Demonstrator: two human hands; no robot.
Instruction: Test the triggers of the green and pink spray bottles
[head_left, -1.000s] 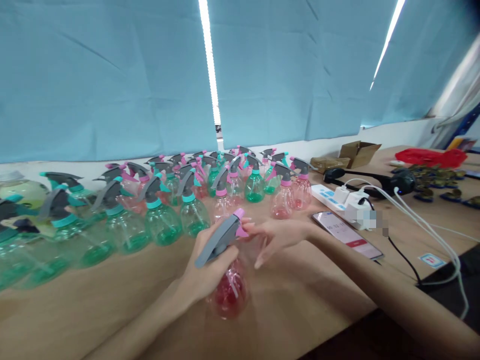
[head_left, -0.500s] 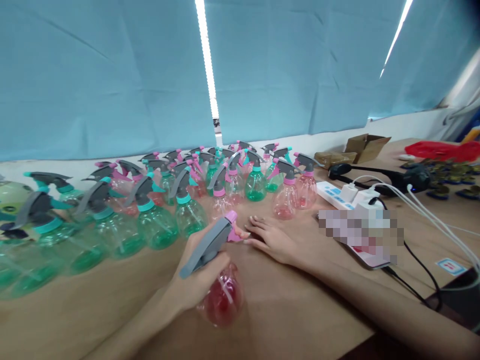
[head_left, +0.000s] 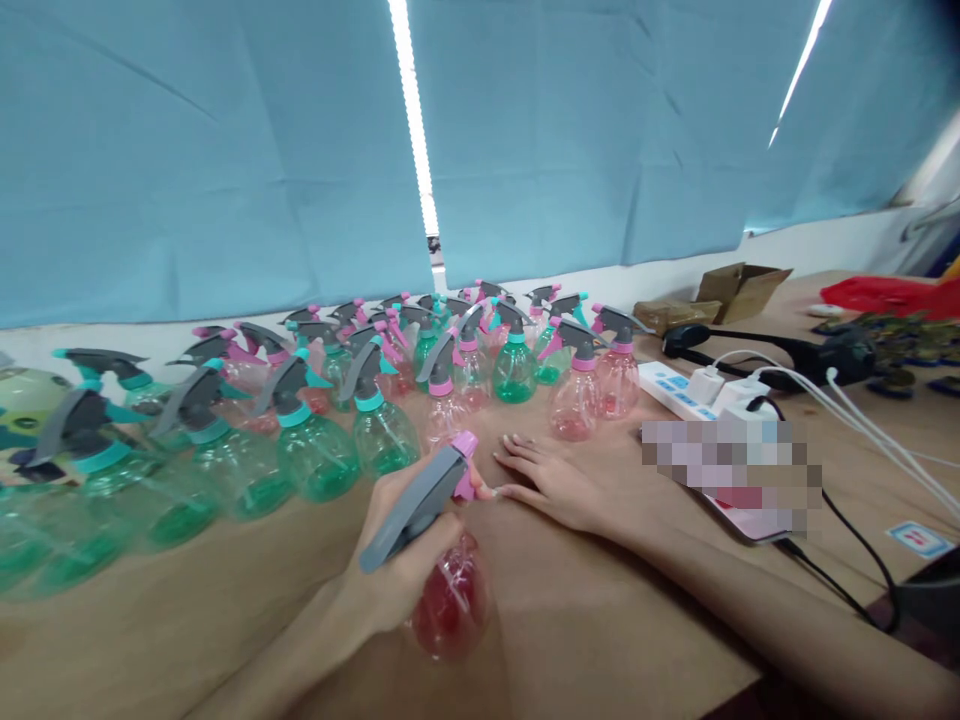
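Observation:
My left hand [head_left: 401, 555] is wrapped round the neck of a pink spray bottle [head_left: 448, 600] with a grey trigger and pink nozzle [head_left: 465, 470], holding it tilted just above the wooden table [head_left: 585, 640]. My right hand [head_left: 551, 480] lies flat on the table just right of the nozzle, fingers stretched out and holding nothing. Behind both hands stand several green spray bottles [head_left: 315, 450] and pink spray bottles [head_left: 574, 405] in rows.
A white power strip [head_left: 679, 390] with plugged chargers and white cables [head_left: 885, 430] lies at the right, beside a blurred-out flat device [head_left: 731, 470]. Further back are a cardboard box [head_left: 739, 285], a black handheld tool [head_left: 817, 355] and a red bag [head_left: 889, 295]. Blue curtains hang behind.
My right hand came away from the nozzle and dropped flat onto the table. The left hand keeps its grip on the pink bottle, which has barely shifted.

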